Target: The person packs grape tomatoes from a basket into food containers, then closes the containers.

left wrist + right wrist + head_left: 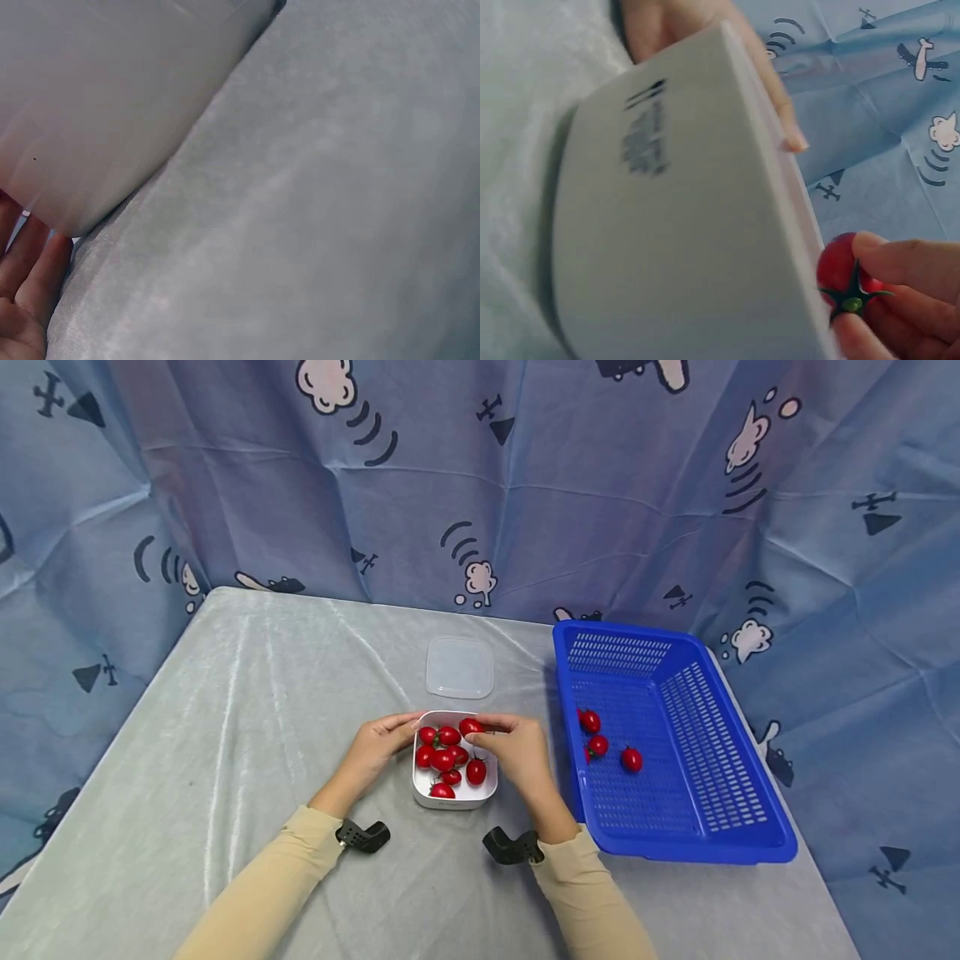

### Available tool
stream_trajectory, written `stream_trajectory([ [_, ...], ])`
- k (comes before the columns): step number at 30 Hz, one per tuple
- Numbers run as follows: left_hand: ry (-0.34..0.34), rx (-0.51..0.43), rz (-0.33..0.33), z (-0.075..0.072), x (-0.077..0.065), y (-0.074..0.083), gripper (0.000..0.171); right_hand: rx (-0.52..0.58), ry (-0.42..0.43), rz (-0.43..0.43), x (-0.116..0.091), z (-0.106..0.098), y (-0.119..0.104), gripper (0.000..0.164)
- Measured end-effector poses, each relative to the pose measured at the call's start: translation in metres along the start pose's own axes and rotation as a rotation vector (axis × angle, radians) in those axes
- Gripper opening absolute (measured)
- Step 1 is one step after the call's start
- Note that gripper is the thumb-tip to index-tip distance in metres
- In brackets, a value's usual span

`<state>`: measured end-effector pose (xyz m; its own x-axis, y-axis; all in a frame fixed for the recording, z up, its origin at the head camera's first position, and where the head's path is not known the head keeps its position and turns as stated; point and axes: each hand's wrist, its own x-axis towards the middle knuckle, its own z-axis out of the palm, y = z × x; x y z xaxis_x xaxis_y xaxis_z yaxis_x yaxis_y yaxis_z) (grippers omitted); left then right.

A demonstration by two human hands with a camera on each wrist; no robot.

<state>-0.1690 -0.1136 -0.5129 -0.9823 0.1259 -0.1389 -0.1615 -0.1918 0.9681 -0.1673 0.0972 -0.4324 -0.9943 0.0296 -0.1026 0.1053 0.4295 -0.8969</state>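
The white box (453, 804) stands on the cloth-covered table (285, 760), well in from the far edge, its top uncovered so that both hands have access over the rim. The left hand (377, 745) grips the box near its far left corner, with fingers against the outside wall; I judge this hold to be for steadying, since so light a box would probably slide if nudged. The right hand (519, 752) pinches a red tomato (470, 727) between thumb and fingers at the far right corner of the box, its green calyx (853, 298) facing the right wrist camera. A fingertip hold appears suited to smooth, round fruit, giving control without crushing. Inside the box, other tomatoes (442, 761) lie loosely, mostly toward the left wall, with bare floor showing near the right. The clear lid (460, 668) lies flat between the box and the table's far edge, apparently placed there to be out of the hands' way yet within reach. The blue basket (723, 853) takes up the table's far right corner and runs along the right edge, presumably to suit the right hand. It holds a few loose tomatoes (632, 760); its left wall partly hides some, so I record no count.
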Motion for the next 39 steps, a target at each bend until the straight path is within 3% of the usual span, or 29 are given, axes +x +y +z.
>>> stream_trajectory([
  [10, 0.003, 0.007, -0.001, 0.000, 0.000, 0.000, 0.041, -0.108, 0.035, -0.083, -0.006, 0.009, -0.002, 0.025],
  [18, 0.016, 0.017, -0.010, -0.001, 0.001, 0.000, 0.040, -0.324, 0.049, -0.274, -0.008, 0.016, -0.003, 0.024],
  [26, 0.012, 0.017, -0.007, -0.001, 0.002, 0.000, 0.041, -0.394, 0.054, -0.296, -0.008, 0.019, -0.002, 0.023],
  [33, 0.018, 0.020, -0.018, 0.000, 0.001, 0.000, 0.040, -0.211, 0.035, -0.201, -0.009, 0.010, -0.004, 0.024],
  [39, 0.023, 0.015, -0.020, 0.001, 0.000, 0.002, 0.040, -0.082, 0.097, -0.149, -0.016, -0.028, -0.029, 0.027],
])
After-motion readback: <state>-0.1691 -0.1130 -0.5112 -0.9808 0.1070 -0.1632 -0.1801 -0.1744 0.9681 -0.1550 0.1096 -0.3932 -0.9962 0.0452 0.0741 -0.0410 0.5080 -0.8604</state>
